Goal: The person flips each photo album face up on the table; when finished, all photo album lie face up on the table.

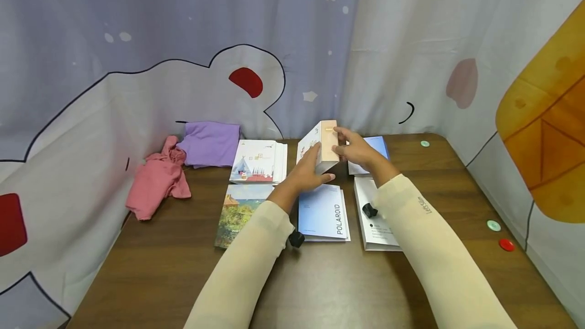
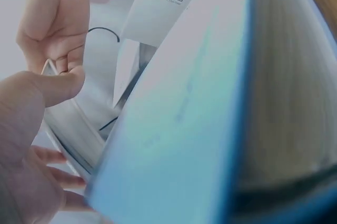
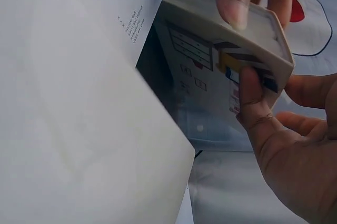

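Observation:
Both hands hold a thick album [image 1: 329, 142] above the back middle of the table, tilted, with its cream spine facing right. My left hand [image 1: 305, 172] grips its left and lower side; the right wrist view shows the thumb of that left hand [image 3: 239, 3] against the page edges. My right hand [image 1: 358, 152] pinches the spine side, its thumb lying on the illustrated cover [image 3: 192, 56]. Below the hands lies a blue POLAROID album [image 1: 322, 212]. Another blue album [image 1: 377, 147] lies behind the right wrist, and a white one [image 1: 375, 222] under the right forearm.
On the left are a white album with a tent picture [image 1: 252, 161] and a landscape-covered album [image 1: 235, 217]. Purple cloth [image 1: 211, 143] and pink cloth [image 1: 161, 179] lie at the back left. Green [image 1: 493, 225] and red [image 1: 506, 244] discs sit near the right edge. A printed curtain [image 1: 311, 39] hangs behind.

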### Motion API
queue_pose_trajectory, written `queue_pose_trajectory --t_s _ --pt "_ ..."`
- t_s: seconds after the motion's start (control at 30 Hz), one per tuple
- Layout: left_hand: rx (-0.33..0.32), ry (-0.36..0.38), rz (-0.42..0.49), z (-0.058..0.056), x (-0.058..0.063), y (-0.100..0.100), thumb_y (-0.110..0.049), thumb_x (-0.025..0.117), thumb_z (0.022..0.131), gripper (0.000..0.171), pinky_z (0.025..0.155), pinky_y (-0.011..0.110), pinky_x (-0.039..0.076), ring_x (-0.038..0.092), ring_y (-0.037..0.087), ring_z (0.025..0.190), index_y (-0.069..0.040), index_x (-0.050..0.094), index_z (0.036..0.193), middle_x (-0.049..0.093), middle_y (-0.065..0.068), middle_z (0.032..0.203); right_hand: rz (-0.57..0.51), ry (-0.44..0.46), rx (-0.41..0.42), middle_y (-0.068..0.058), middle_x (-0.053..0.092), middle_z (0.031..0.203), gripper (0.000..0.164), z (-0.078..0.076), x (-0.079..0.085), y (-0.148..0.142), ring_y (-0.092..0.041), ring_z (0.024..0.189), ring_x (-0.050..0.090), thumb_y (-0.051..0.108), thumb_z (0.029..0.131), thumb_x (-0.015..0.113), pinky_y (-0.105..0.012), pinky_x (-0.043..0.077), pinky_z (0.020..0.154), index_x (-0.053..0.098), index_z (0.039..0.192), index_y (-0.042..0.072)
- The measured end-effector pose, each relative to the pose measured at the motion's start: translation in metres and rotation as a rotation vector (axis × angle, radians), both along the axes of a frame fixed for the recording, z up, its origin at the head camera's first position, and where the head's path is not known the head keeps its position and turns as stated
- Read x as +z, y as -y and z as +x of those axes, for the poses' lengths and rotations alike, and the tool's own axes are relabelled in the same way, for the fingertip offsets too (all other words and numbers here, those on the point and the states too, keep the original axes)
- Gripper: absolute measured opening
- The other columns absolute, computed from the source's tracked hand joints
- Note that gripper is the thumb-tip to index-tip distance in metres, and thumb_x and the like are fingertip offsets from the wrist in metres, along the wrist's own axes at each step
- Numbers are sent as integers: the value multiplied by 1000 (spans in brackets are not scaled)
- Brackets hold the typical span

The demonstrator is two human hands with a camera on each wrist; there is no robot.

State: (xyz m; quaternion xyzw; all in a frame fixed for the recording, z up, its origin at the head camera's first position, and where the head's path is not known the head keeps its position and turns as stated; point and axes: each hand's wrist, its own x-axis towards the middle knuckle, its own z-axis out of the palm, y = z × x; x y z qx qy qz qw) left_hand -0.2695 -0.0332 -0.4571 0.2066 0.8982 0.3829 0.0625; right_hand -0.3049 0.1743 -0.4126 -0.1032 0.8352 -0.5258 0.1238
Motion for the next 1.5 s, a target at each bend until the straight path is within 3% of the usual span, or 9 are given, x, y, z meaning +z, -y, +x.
queue_pose_trajectory --t_s 0.23,0.4,0.57,0.67,0.77,0.93,1.13,1.4,1.5 --pt "49 -60 -12 -1 3 -7 -34 74 105 95 128 53 42 41 40 160 -13 14 177 29 22 178 -81 15 -23 -26 43 159 71 -1 2 5 -26 96 71 15 113 57 -60 61 103 23 175 13" --pt "77 -82 -14 2 5 -11 -32 71 108 88 130 53 40 39 40 162 -10 19 175 31 21 178 -104 27 -38 -27 42 160 70 -4 3 6 -26 98 71 18 114 57 -56 63 99 24 175 13" --pt "86 -93 34 4 6 -13 -32 67 110 84 134 53 35 34 38 166 -10 19 175 31 19 179 -178 70 -32 -28 40 166 72 -7 4 4 -22 94 70 19 114 56 -40 64 85 20 177 17" --pt "102 -73 89 5 7 -14 -34 66 111 84 132 55 36 35 39 165 -11 17 176 30 19 179 -220 83 -23 -26 30 176 74 -6 7 4 -23 103 69 23 115 57 -32 62 82 17 177 23" --pt "122 -31 174 5 7 -13 -36 64 112 85 128 56 41 43 41 160 -13 14 176 33 22 177 -267 87 -2 -22 26 180 73 -5 9 5 -22 107 68 25 116 54 -29 62 85 15 178 23" --pt "143 4 299 6 5 -10 -37 64 112 86 124 58 46 53 45 151 -12 12 176 39 30 171 -252 61 61 -19 44 172 66 -7 4 7 -27 116 72 28 117 51 -43 60 104 24 176 14" --pt "159 6 363 5 6 -9 -36 64 112 79 122 56 49 58 42 148 -9 22 173 48 27 167 -192 67 78 -21 43 173 64 -6 4 11 -46 152 52 33 115 58 -66 47 121 34 173 24" --pt "177 72 379 6 8 -5 -32 63 112 74 120 56 51 59 41 147 -8 25 172 51 24 165 -132 87 76 -16 25 182 65 -5 0 19 -40 168 27 34 113 63 -69 39 126 36 172 34" --pt "173 80 366 5 9 -3 -32 64 112 75 119 56 52 60 41 146 -8 26 172 52 24 164 -122 86 69 -17 25 181 65 -5 0 19 -40 169 26 33 112 64 -68 40 125 38 171 34"
